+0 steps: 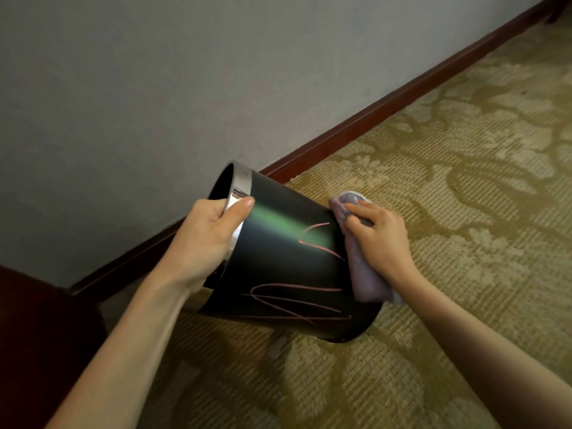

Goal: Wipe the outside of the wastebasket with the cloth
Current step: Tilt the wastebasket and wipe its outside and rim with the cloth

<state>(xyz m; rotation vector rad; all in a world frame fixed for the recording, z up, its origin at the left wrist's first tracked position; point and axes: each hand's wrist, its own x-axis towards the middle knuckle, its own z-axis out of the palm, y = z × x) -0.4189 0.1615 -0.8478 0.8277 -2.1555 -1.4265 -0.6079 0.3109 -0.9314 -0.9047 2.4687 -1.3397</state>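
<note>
A black wastebasket (278, 264) with a silver rim band is tilted toward the wall, its base on the carpet at the lower right. Red scribble lines mark its outer side. My left hand (204, 239) grips the rim, fingers inside and thumb on the outside. My right hand (377, 236) holds a purple-grey cloth (365, 270) against the basket's right side, close to the base; the cloth hangs down under my palm.
A grey wall (154, 88) with a dark red-brown baseboard (387, 106) runs diagonally behind the basket. Patterned olive and beige carpet (464, 181) covers the floor to the right and front. A dark piece of furniture (37, 335) stands at the lower left.
</note>
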